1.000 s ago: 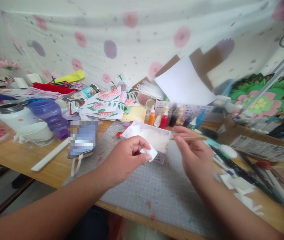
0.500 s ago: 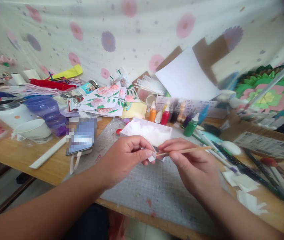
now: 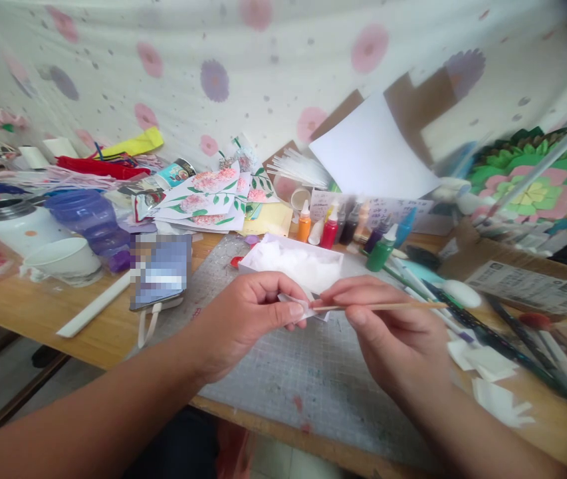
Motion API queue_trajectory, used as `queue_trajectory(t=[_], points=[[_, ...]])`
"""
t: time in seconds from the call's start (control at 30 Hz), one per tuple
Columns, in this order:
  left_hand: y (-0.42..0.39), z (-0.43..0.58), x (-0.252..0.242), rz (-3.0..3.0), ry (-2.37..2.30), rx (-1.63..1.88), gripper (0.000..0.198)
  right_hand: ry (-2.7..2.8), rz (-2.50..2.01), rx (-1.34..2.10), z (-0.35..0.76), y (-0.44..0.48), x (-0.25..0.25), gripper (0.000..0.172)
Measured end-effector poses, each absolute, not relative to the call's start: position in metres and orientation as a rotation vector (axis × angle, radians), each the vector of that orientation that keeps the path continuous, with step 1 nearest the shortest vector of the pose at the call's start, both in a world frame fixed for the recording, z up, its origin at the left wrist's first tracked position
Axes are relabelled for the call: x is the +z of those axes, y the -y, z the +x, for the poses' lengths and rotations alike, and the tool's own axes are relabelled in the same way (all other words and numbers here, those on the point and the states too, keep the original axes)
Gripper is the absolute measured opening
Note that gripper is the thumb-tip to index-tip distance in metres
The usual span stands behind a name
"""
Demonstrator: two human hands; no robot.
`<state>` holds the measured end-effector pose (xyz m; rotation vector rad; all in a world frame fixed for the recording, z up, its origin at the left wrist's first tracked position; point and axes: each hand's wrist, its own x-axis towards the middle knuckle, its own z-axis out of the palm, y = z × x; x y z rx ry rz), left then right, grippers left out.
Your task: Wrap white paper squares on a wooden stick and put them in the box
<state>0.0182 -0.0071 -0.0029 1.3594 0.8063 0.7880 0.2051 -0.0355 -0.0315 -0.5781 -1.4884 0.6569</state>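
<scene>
Between thumb and fingers, my left hand (image 3: 258,306) pinches a small piece of white paper (image 3: 307,309). My right hand (image 3: 393,326) holds a thin wooden stick (image 3: 387,307) that lies nearly level. Its left tip meets the paper at my left fingertips; whether it is tucked inside a fold I cannot tell. Just behind both hands is a white box (image 3: 336,261) filled with fluffy white material (image 3: 293,259). Under the hands lies a grey cutting mat (image 3: 308,379) with a printed grid and paint stains.
Paint bottles, among them a green one (image 3: 381,251), stand behind the box. A phone (image 3: 162,273) with a cable lies left, near a white cup (image 3: 64,259). Cut white paper pieces (image 3: 492,362) and brushes (image 3: 542,346) lie right, before a cardboard box (image 3: 517,273).
The stick has turned from slanting to nearly level, its free end shifting right and down. My right hand has moved slightly right. My left hand stays almost in place, still pinching the paper.
</scene>
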Motion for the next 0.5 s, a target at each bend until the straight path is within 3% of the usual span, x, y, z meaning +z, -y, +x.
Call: queue_trajectory(t=[0.5], points=[[0.0099,0.0198,0.0008,1.427,-0.829,0.754,0.006,1.572,-0.601,0.608,0.2068,0.0390,-0.0254,0.028]])
